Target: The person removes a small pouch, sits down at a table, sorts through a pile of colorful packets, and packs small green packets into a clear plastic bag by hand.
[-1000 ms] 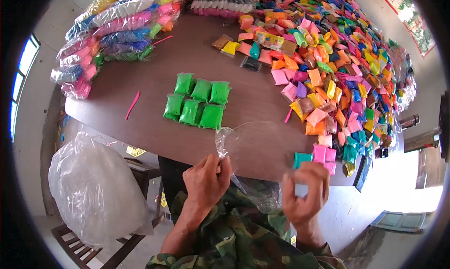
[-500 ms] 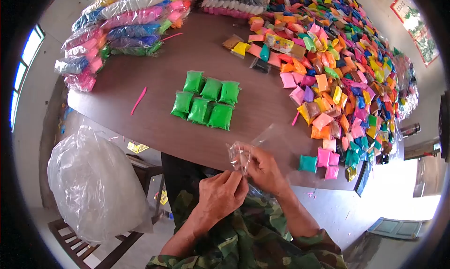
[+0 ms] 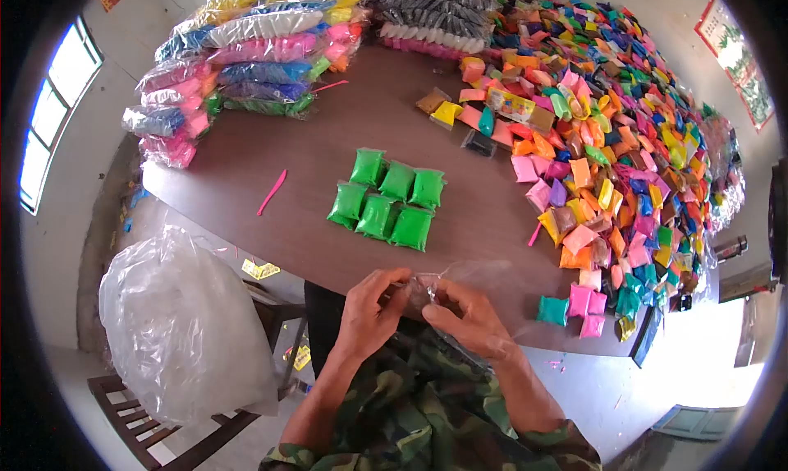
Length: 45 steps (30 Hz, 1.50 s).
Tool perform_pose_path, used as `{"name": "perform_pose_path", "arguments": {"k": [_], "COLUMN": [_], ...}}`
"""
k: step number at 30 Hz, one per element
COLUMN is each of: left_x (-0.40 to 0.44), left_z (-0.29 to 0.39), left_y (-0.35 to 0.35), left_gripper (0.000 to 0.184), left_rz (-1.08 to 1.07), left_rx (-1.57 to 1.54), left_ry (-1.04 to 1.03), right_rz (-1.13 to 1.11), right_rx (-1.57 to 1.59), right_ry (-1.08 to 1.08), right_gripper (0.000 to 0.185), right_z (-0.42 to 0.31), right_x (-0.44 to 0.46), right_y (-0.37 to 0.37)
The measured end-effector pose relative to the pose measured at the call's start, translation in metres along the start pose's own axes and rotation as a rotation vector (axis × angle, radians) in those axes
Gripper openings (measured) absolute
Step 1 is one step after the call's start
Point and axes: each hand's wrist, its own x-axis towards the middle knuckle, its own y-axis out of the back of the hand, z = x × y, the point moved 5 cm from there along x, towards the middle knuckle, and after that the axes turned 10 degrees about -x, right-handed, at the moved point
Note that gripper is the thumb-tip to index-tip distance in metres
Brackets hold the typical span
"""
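Observation:
At the table's near edge, a clear plastic bag (image 3: pixel 423 290) is stretched between my two hands. My left hand (image 3: pixel 371 311) pinches the left side of its rim with thumb and fingers. Curled around the right side is my right hand (image 3: pixel 469 317), its thumb pressed on the film. Part of the bag trails to the right over the tabletop, thin and hard to make out. Just beyond my hands, several green packets (image 3: pixel 377 216) lie flat in two rows, touching each other.
Loose coloured packets (image 3: pixel 607 159) are heaped along the right side of the brown table (image 3: pixel 312 155). Filled bags (image 3: pixel 263 52) are stacked at the back left. A pink strip (image 3: pixel 272 192) lies left of the green packets. A big translucent sack (image 3: pixel 185 331) rests on a chair at left.
My left hand has come up level with my right, and the bag is spread between them. The whole view has shifted slightly; the green packets keep their arrangement.

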Motion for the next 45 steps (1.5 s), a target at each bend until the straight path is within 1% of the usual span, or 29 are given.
{"name": "perform_pose_path", "arguments": {"k": [1, 2, 4, 5, 8, 11, 14, 17, 23, 27, 28, 30, 33, 34, 36, 37, 39, 40, 41, 43, 45], "left_x": [0.0, 0.001, -0.001, -0.002, -0.003, -0.003, -0.001, -0.004, 0.001, 0.002, 0.004, 0.006, 0.006, 0.006, 0.004, 0.005, 0.006, 0.006, 0.007, 0.007, 0.009], "left_z": [-0.004, -0.004, -0.005, -0.006, -0.021, -0.024, -0.018, -0.024, -0.022, -0.018, -0.018, -0.018, -0.022, -0.025, -0.032, -0.03, -0.024, -0.026, -0.024, -0.031, -0.025], "left_y": [0.0, -0.001, 0.0, 0.001, 0.002, -0.001, -0.008, -0.005, -0.004, -0.005, -0.006, -0.008, -0.01, -0.009, -0.006, -0.005, -0.001, 0.001, 0.008, 0.015, 0.019], "left_gripper": [0.02, 0.02, 0.02, 0.021, 0.022, 0.021, 0.018, 0.016, 0.013, 0.021, 0.023, 0.025, 0.025, 0.023, 0.019, 0.018, 0.015, 0.013, 0.016, 0.018, 0.02], "left_rz": [0.001, 0.0, -0.014, -0.022, -0.024, -0.049, -0.047, 0.019, 0.121, 0.133, 0.107, 0.055, -0.054, -0.019, 0.049, 0.079, 0.143, 0.195, 0.206, 0.184, 0.199], "left_rx": [-0.006, -0.014, -0.111, -0.16, -0.28, -0.184, -0.275, -0.251, -0.235, -0.368, -0.339, -0.279, -0.233, -0.243, -0.261, -0.224, -0.151, -0.266, -0.187, -0.3, -0.297], "left_ry": [-0.006, -0.012, 0.116, 0.181, 0.227, 0.128, 0.083, 0.152, 0.186, 0.242, 0.211, 0.149, 0.179, 0.243, 0.373, 0.321, 0.22, 0.28, 0.246, 0.248, 0.237], "right_rz": [0.001, 0.038, 0.112, 0.113, 0.11, 0.099, 0.103, 0.117, 0.113, 0.097, 0.087, 0.072, 0.038, 0.029, -0.003, -0.019, -0.057, -0.078, -0.126, -0.23, -0.238], "right_rx": [-0.042, -0.056, -0.088, -0.076, -0.011, 0.079, 0.117, 0.2, 0.307, 0.309, 0.303, 0.288, 0.228, 0.201, 0.228, 0.243, -0.006, -0.13, -0.174, -0.26, -0.294], "right_ry": [-0.04, 0.002, 0.081, 0.071, 0.042, -0.013, -0.092, -0.106, -0.163, -0.143, -0.129, -0.087, -0.075, -0.084, -0.044, -0.026, -0.036, -0.042, -0.082, -0.158, -0.183], "right_gripper": [0.043, 0.04, 0.035, 0.033, 0.029, 0.028, 0.027, 0.028, 0.032, 0.03, 0.028, 0.028, 0.026, 0.026, 0.033, 0.037, 0.038, 0.039, 0.038, 0.036, 0.031], "right_z": [0.0, -0.002, -0.002, 0.003, 0.014, 0.017, 0.022, 0.025, 0.022, 0.015, 0.011, 0.012, 0.014, 0.014, 0.004, 0.001, 0.007, 0.01, 0.013, 0.017, 0.023], "right_x": [0.001, 0.002, 0.007, 0.008, 0.013, 0.016, 0.018, 0.02, 0.017, 0.017, 0.017, 0.019, 0.021, 0.02, 0.016, 0.013, 0.003, -0.003, -0.011, -0.031, -0.048], "right_y": [-0.002, -0.002, -0.003, -0.002, 0.002, 0.002, 0.003, 0.005, 0.004, 0.006, 0.007, 0.005, 0.003, 0.002, 0.001, 0.001, 0.007, 0.011, 0.013, 0.019, 0.026]}}
